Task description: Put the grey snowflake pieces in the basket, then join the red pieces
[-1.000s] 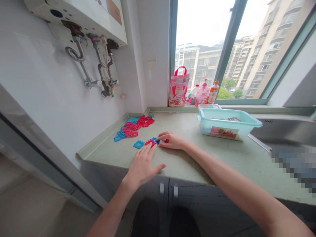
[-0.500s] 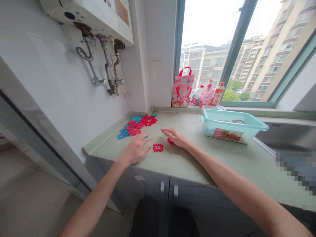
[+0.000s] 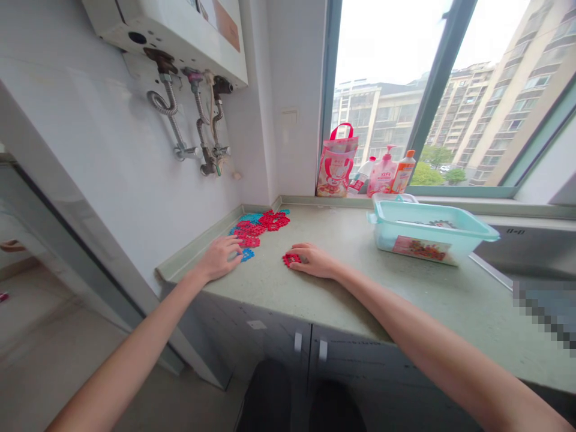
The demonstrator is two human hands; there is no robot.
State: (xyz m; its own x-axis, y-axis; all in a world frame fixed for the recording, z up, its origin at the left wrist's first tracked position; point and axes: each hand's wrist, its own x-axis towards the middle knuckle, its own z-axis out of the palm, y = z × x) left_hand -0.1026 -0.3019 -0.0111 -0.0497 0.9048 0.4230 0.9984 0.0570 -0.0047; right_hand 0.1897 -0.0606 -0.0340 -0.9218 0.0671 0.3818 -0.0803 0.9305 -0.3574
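My left hand (image 3: 219, 259) is at the left of the counter, thumb and fingers curled around the near edge of a blue notched plastic building piece (image 3: 247, 255). My right hand (image 3: 314, 261) rests near the middle, with its thumb and fingers closed on a red square notched building piece (image 3: 290, 260). The palm side of that grip is hidden, so whether a second red piece lies in it cannot be made out. Beyond my left hand, a loose pile of red pieces (image 3: 272, 221) and blue pieces (image 3: 252, 218) spreads toward the corner.
A light green plastic tub (image 3: 416, 225) with dark pieces inside stands at right, beside the metal sink (image 3: 535, 246). A pink bag (image 3: 337, 168) and several bottles (image 3: 382, 174) line the windowsill. A water heater (image 3: 180, 36) with pipes hangs at upper left.
My left hand has moved left, and the blue piece near its fingers now sits further left. My right hand has shifted slightly left and closed on the red piece that lay between the hands.
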